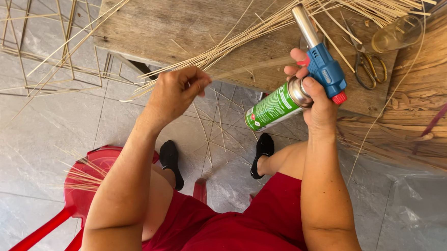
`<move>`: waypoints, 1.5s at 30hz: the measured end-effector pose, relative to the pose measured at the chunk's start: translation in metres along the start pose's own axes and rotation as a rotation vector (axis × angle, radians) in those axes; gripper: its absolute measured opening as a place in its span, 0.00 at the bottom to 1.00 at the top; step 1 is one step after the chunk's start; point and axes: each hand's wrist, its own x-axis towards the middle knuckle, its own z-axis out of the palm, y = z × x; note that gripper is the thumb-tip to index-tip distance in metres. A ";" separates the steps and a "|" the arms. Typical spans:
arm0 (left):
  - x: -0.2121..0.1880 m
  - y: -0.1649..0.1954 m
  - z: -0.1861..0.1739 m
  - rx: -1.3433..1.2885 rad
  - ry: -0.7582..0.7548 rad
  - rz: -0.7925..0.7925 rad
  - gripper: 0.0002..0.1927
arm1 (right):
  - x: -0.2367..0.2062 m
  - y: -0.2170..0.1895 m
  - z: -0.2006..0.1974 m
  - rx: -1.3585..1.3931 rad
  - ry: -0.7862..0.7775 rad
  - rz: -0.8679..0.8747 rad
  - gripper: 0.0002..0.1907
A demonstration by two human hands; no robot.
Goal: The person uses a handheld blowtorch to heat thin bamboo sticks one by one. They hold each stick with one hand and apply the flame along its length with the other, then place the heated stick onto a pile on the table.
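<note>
My right hand (pixel 316 97) grips a gas torch (pixel 308 58) with a blue head, a silver nozzle pointing up and away, and a green canister (pixel 271 108) slanting down to the left. My left hand (pixel 177 90) is closed on a thin pale reed strip (pixel 247 69) that runs right toward the torch. A large bundle of pale reed strips (pixel 270 21) fans across the wooden table (pixel 188 22) just beyond both hands.
Scissors (pixel 369 64) and a clear glass (pixel 394 35) lie on the table's right end. A woven straw mat (pixel 418 115) hangs at right. A thin stick frame (pixel 39 44) stands on the grey tile floor at left. I sit on a red stool (pixel 85 184).
</note>
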 end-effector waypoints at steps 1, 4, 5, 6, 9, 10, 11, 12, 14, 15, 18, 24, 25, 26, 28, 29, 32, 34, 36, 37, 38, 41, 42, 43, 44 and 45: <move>0.002 -0.002 0.000 -0.021 0.051 -0.024 0.05 | -0.002 -0.001 0.002 -0.009 -0.051 0.024 0.11; 0.009 -0.004 0.003 -0.068 0.160 -0.007 0.05 | -0.009 -0.002 0.012 -0.055 -0.179 0.100 0.11; 0.010 -0.004 0.005 -0.084 0.186 0.009 0.06 | -0.014 -0.002 0.015 -0.085 -0.195 0.143 0.11; 0.011 -0.005 0.006 -0.098 0.189 -0.003 0.06 | -0.018 -0.001 0.018 -0.116 -0.209 0.187 0.11; 0.014 -0.006 0.007 -0.124 0.193 -0.022 0.07 | -0.022 0.005 0.026 -0.155 -0.271 0.215 0.10; 0.014 -0.006 0.007 -0.121 0.196 -0.023 0.07 | -0.024 0.007 0.027 -0.169 -0.283 0.229 0.09; 0.015 -0.005 0.007 -0.116 0.199 -0.022 0.07 | -0.024 0.009 0.029 -0.182 -0.295 0.242 0.09; 0.015 -0.004 0.006 -0.108 0.196 -0.029 0.07 | -0.024 0.010 0.029 -0.196 -0.307 0.254 0.09; 0.014 -0.003 0.006 -0.092 0.189 -0.044 0.08 | -0.024 0.013 0.030 -0.206 -0.294 0.249 0.09; 0.014 -0.003 0.007 -0.093 0.185 -0.041 0.08 | -0.025 0.014 0.029 -0.210 -0.288 0.248 0.09; 0.015 -0.003 0.007 -0.093 0.178 -0.035 0.08 | -0.025 0.015 0.027 -0.151 -0.245 0.203 0.10; 0.015 -0.004 0.007 -0.077 0.171 -0.027 0.08 | -0.023 0.016 0.024 -0.166 -0.153 0.193 0.11; 0.015 -0.004 0.008 -0.080 0.173 -0.019 0.08 | -0.024 0.016 0.024 -0.166 -0.180 0.192 0.11; 0.015 -0.004 0.008 -0.083 0.176 -0.010 0.08 | -0.025 0.016 0.024 -0.166 -0.208 0.190 0.11; 0.015 -0.003 0.009 -0.083 0.179 -0.021 0.08 | -0.026 0.017 0.025 -0.171 -0.236 0.197 0.11; 0.015 -0.003 0.009 -0.083 0.180 -0.027 0.08 | -0.027 0.018 0.025 -0.176 -0.236 0.206 0.11; 0.015 -0.003 0.010 -0.065 0.174 -0.025 0.07 | -0.027 0.018 0.023 -0.163 -0.189 0.180 0.11; 0.016 -0.002 0.011 -0.080 0.188 0.009 0.07 | -0.024 0.016 0.020 -0.131 -0.159 0.150 0.11; 0.016 -0.001 0.012 -0.100 0.196 0.002 0.07 | -0.020 0.015 0.018 -0.084 -0.144 0.132 0.11; 0.016 0.000 0.014 -0.112 0.198 -0.019 0.07 | -0.018 0.014 0.018 -0.079 -0.158 0.131 0.11; 0.017 0.001 0.017 -0.124 0.199 -0.041 0.07 | -0.018 0.013 0.018 -0.074 -0.171 0.132 0.10; 0.018 0.000 0.037 -0.243 0.079 -0.084 0.07 | -0.019 0.014 0.022 -0.030 -0.186 0.149 0.11; 0.020 -0.003 0.045 -0.243 0.096 -0.081 0.07 | -0.019 0.015 0.024 -0.011 -0.189 0.154 0.11; 0.022 -0.006 0.051 -0.241 0.112 -0.076 0.06 | -0.019 0.016 0.024 -0.014 -0.183 0.151 0.10; 0.024 -0.012 0.056 -0.240 0.130 -0.073 0.06 | -0.018 0.017 0.025 -0.016 -0.179 0.148 0.10; 0.028 -0.020 0.057 -0.153 0.219 0.026 0.05 | -0.018 0.017 0.025 -0.019 -0.177 0.145 0.10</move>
